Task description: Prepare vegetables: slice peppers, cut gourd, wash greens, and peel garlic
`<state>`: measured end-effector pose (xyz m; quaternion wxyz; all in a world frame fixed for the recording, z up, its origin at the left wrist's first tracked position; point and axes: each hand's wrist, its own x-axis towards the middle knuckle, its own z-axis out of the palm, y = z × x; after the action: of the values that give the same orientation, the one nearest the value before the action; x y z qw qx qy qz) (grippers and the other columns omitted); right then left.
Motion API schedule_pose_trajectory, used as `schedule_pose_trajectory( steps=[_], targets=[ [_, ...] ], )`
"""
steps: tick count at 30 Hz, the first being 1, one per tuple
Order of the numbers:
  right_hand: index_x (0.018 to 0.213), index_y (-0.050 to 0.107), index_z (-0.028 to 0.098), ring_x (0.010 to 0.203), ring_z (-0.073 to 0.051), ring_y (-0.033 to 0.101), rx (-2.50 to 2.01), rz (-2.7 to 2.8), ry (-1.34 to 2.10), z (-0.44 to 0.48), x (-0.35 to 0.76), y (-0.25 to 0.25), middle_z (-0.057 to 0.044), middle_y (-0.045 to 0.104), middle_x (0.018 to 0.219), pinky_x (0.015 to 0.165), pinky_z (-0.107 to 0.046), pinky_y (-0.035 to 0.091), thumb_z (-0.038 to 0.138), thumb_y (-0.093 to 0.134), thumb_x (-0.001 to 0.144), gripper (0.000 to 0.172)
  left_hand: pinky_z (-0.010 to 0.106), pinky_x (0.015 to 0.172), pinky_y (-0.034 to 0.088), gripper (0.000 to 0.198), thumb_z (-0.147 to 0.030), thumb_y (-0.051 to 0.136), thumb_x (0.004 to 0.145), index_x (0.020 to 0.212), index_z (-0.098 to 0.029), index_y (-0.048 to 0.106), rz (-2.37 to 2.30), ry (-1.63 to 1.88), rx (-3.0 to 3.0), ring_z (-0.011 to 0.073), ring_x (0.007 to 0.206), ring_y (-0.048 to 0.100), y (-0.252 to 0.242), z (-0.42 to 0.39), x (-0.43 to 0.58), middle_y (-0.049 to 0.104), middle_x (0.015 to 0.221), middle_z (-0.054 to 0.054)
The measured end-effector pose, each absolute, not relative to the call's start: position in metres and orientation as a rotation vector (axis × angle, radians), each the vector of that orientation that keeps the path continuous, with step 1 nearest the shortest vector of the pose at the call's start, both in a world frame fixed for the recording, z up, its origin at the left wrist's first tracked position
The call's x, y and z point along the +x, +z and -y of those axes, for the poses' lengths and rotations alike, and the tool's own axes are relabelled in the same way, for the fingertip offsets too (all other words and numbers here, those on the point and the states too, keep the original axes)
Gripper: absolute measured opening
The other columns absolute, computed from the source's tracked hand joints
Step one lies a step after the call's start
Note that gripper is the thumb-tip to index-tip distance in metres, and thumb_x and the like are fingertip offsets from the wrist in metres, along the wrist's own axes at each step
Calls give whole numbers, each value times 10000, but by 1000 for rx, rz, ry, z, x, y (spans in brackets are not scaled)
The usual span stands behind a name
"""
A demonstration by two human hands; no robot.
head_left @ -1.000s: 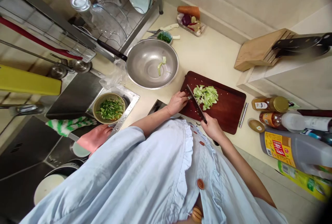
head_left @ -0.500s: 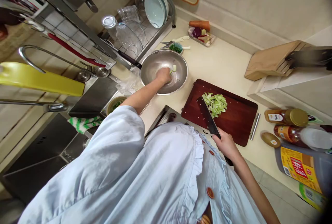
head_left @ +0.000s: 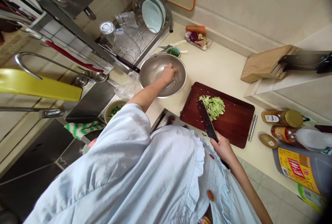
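Note:
My left hand (head_left: pixel 168 73) reaches into the steel bowl (head_left: pixel 153 68), its fingers curled down over the bowl's bottom; what they hold is hidden. My right hand (head_left: pixel 224 149) grips the handle of a dark cleaver (head_left: pixel 206 120), whose blade rests on the dark red cutting board (head_left: pixel 233 120). A pile of chopped pale green vegetable (head_left: pixel 214 105) lies on the board just right of the blade.
Dish rack with bowls (head_left: pixel 153 12) and glasses at the back. A tray with a carrot (head_left: pixel 195 29) and a small bowl of greens (head_left: pixel 173 51) sit behind the steel bowl. Knife block (head_left: pixel 264 63) and sauce bottles (head_left: pixel 285 118) on the right. Colander of greens (head_left: pixel 114 109) by the sink at the left.
My left hand left the cutting board and went into the steel bowl, now covering the pieces there. The cleaver has stopped cutting and rests on the board.

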<state>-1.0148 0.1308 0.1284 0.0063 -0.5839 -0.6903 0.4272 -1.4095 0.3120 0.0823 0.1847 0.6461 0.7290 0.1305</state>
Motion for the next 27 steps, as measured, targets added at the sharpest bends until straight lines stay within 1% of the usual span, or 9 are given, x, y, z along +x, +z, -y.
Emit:
schedule_pose_trajectory(
  steps=[3, 6, 10, 12, 14, 16, 19, 24, 27],
  targets=[
    [1024, 636, 189, 592, -207, 587, -1831, 2159, 1340, -130, -1015, 128, 0, 613, 634, 626, -297, 445, 344, 419, 790, 355, 356, 839, 416, 260, -55, 589, 721, 920, -163, 718, -2048, 193, 1878, 256, 973, 599, 80, -313, -1408, 607, 1098, 129],
    [1031, 633, 185, 573, -205, 583, -1842, 2148, 1350, -130, -1014, 127, 1, 603, 619, 600, -292, 436, 347, 418, 784, 366, 350, 830, 430, 216, -42, 590, 701, 839, -157, 711, -2099, 193, 1856, 245, 941, 605, 90, -317, -1416, 640, 1012, 111],
    [985, 625, 185, 493, -182, 548, -1858, 2060, 1444, -130, -1011, 126, 21, 560, 560, 545, -279, 424, 367, 427, 765, 347, 320, 828, 459, 198, -49, 592, 745, 882, -161, 683, -2200, 554, 1766, 170, 848, 593, 126, -312, -1417, 650, 960, 58],
    [967, 617, 183, 444, -167, 516, -1888, 1979, 1528, -130, -1010, 127, 39, 526, 521, 510, -273, 414, 377, 437, 756, 339, 290, 779, 475, 205, -57, 598, 748, 900, -168, 680, -2000, 808, 1803, 138, 788, 589, 142, -295, -1397, 652, 941, 33],
    [965, 611, 182, 414, -155, 493, -1927, 1893, 1576, -130, -1010, 128, 54, 497, 498, 482, -265, 404, 382, 456, 743, 336, 264, 724, 484, 221, -44, 598, 722, 872, -178, 692, -1633, 887, 1904, 135, 775, 604, 146, -268, -1362, 658, 923, 24],
    [967, 601, 182, 401, -148, 481, -1956, 1816, 1600, -131, -1011, 129, 65, 475, 489, 461, -258, 394, 378, 469, 735, 331, 246, 703, 487, 245, -9, 570, 700, 817, -180, 702, -1350, 813, 1975, 133, 773, 619, 136, -238, -1321, 664, 914, 26],
    [957, 595, 181, 406, -140, 478, -1958, 1790, 1586, -132, -1012, 128, 63, 474, 494, 460, -251, 391, 359, 471, 740, 306, 259, 746, 502, 282, 21, 523, 718, 806, -167, 713, -1295, 741, 2010, 142, 798, 630, 107, -203, -1274, 650, 918, 52],
    [960, 631, 173, 504, -156, 530, -1919, 1946, 1438, -133, -1008, 128, 18, 556, 560, 531, -259, 415, 347, 472, 770, 303, 337, 918, 498, 302, -50, 612, 766, 1026, -183, 688, -1494, 938, 1972, 204, 1077, 592, 73, -179, -1266, 595, 1159, 97],
    [1034, 650, 166, 555, -173, 556, -1908, 2035, 1351, -133, -1007, 134, 0, 588, 601, 577, -272, 428, 341, 460, 795, 352, 300, 800, 520, 219, -156, 686, 787, 1005, -172, 661, -1646, 992, 1874, 166, 882, 613, 65, -168, -1270, 611, 1029, 74]
  ],
)
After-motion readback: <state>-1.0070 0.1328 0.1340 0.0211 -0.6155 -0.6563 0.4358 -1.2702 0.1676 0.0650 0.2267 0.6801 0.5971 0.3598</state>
